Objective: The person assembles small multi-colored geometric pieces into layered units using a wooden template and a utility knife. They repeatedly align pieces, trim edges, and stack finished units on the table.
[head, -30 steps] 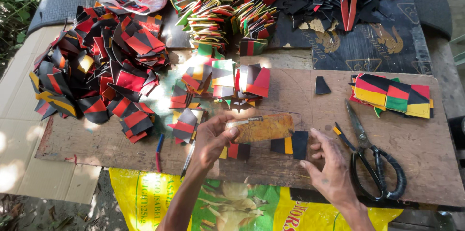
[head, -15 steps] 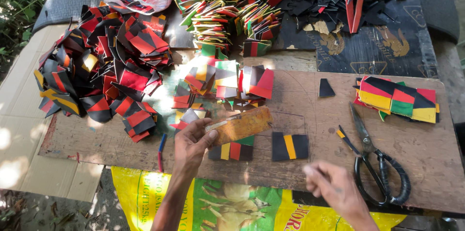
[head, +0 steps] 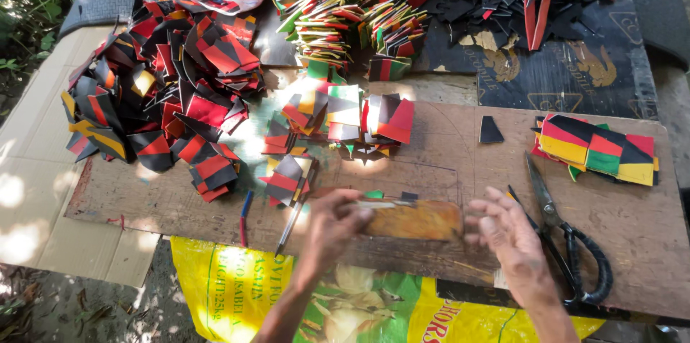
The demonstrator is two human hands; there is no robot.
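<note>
Left hand grips the orange-brown rectangular wooden block flat on the worn plywood desk; right hand is open, fingers touching its right end. Recommend pressing evenly, edges square, clear of the black-handled scissors.

Bare hands, bare forearms.
Left hand and right hand show no gloves, rings, watch or sleeves near the wooden board.

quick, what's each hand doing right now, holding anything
Left hand: closed on a thin pale strip at the end of the orange-brown block.
Right hand: open, fingers spread by the block's other end, holding nothing; contact cannot be told.
</note>
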